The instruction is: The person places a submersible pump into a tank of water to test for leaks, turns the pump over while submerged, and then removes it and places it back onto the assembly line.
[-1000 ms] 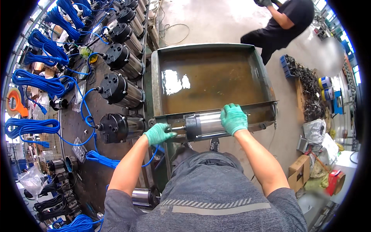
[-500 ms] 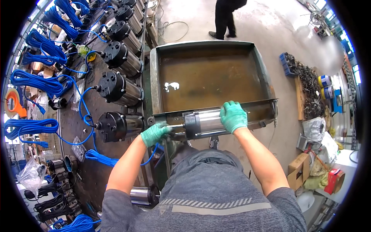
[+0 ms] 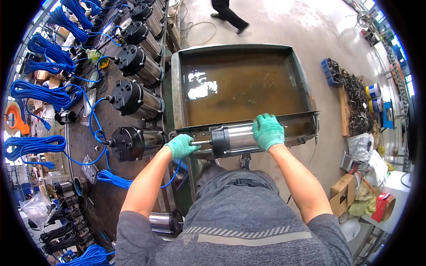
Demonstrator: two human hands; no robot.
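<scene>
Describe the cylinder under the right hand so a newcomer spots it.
Find the big metal tank of brown water, mid-picture. Along its near side lies a silver cylinder with a black left end, the right hand on top. Unlike the row with blue cables on the bench at left, it shows no cable, just a bare rod by the left hand.
</scene>
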